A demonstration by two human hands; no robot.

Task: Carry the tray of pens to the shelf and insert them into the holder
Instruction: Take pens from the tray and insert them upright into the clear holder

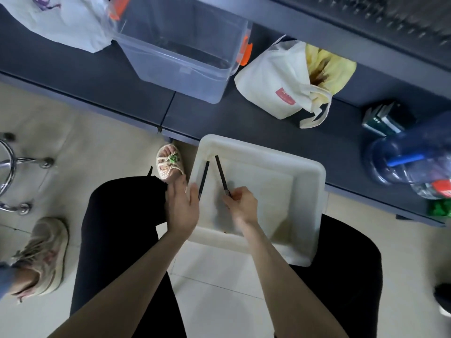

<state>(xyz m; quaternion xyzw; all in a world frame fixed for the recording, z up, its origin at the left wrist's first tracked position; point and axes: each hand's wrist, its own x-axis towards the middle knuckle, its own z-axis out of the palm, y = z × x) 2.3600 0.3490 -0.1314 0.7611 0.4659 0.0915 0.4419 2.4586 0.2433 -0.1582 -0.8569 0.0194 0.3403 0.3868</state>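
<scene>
Head view: the white tray [305, 181] sits on the person's lap, its near right corner over the right thigh in black trousers, its far edge just beside the front of the dark shelf [219, 113]. Two dark pens lie inside at the tray's left end, splayed apart at the near ends. The right hand [241, 203] is in the tray, fingers curled, its grip pinching the near end of the right pen [222, 174]. The left hand [181, 206] lies along the tray's left rim, thumb by the near end of the left pen [203, 179]; whether its grip closes on that pen cannot be told. On the shelf beyond stand a clear plastic bin [180, 52] with orange latches, a cream tote bag [271, 84], a stack of books [383, 118] and a blue water bottle [402, 162]. On the tiled floor: a sandalled foot [169, 162], a sneaker [41, 254], a chrome chair base [14, 172]
</scene>
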